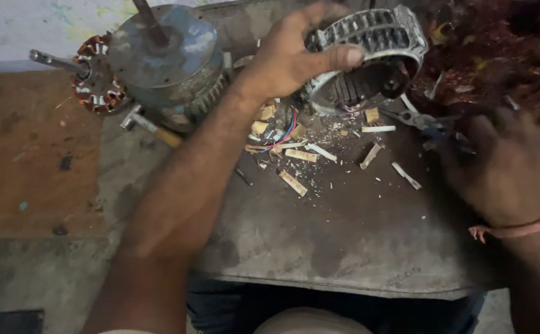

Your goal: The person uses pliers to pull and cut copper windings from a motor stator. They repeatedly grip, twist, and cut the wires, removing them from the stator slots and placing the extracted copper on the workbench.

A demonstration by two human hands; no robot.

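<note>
My left hand (pixel 294 52) grips the rim of a grey metal motor housing (pixel 375 43) that lies tilted on the dark work board (pixel 344 235); dark slots show inside it. My right hand (pixel 505 167) is closed around a pair of pliers (pixel 421 119), whose metal jaws point left toward the housing's lower edge. A pink band circles the right wrist. Between both hands lie several pale wooden and paper slivers (pixel 301 154) and a short red and blue wire (pixel 285 131).
A blue-grey motor with a shaft (pixel 165 55) stands at the back left beside a copper-wound stator (pixel 97 77). A hammer (pixel 149 127) lies below them. A heap of tangled copper wire (pixel 498 49) fills the back right. An orange floor patch is at left.
</note>
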